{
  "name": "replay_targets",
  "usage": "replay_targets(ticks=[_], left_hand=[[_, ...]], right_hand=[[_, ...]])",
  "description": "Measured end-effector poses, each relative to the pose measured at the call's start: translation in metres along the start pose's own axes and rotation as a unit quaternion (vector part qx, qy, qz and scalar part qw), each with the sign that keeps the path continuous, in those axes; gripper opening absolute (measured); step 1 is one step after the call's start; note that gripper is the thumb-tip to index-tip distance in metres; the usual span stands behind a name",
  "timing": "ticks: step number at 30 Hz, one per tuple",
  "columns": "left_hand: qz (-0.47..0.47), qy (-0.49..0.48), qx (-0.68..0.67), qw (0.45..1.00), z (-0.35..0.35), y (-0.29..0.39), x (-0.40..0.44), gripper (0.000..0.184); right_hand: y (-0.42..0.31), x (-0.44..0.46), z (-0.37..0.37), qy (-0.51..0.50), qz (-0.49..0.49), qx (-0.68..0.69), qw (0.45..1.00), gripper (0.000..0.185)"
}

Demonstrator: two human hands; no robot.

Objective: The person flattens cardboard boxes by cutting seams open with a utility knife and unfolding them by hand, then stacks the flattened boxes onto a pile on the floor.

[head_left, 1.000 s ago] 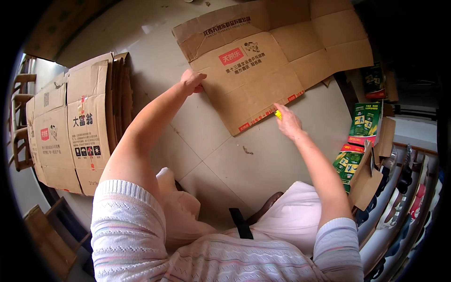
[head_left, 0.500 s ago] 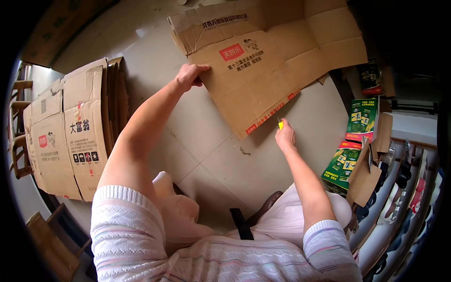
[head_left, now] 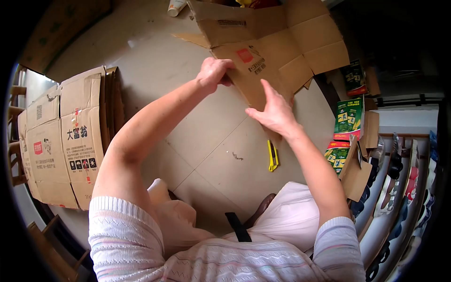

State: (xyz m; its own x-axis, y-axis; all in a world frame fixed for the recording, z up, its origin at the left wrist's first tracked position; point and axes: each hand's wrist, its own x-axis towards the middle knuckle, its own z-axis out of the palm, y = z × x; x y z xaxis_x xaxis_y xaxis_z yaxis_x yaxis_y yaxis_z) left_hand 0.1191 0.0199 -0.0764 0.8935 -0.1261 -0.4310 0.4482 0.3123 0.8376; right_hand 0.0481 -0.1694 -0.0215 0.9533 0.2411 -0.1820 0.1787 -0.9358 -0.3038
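Note:
A large unfolded cardboard box with a red label and dark print is tilted up from the floor. My left hand is closed round its left edge. Beside the lower part of the cardboard, my right hand has its thumb and fingers spread and holds nothing; whether its palm touches the board is hidden. A yellow cutter knife lies on the floor tiles just below the right hand.
Flattened boxes stand stacked at the left. Green and red packages are at the right, above a rack of shoes. A paper cup lies at the top. Small debris dots the floor.
The yellow knife has left my right hand and lies on the floor. My right hand has opened and moved up to the cardboard. My left hand has moved right, and the board is now tilted up.

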Motion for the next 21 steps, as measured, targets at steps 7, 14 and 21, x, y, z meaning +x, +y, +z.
replay_targets(ticks=[7,14,21], left_hand=[[0.038,-0.203,0.013,0.978,0.016,0.023,-0.014,0.044],[-0.043,-0.222,0.205,0.952,0.001,-0.007,0.0,0.033],[-0.057,-0.232,0.233,0.943,0.009,-0.02,0.012,0.03]], right_hand=[[0.042,0.013,-0.047,0.17,-0.058,-0.052,0.982,0.041],[0.066,-0.016,-0.265,0.167,-0.097,0.106,0.976,0.03],[0.073,-0.105,-0.451,0.231,0.042,0.037,0.971,0.039]])
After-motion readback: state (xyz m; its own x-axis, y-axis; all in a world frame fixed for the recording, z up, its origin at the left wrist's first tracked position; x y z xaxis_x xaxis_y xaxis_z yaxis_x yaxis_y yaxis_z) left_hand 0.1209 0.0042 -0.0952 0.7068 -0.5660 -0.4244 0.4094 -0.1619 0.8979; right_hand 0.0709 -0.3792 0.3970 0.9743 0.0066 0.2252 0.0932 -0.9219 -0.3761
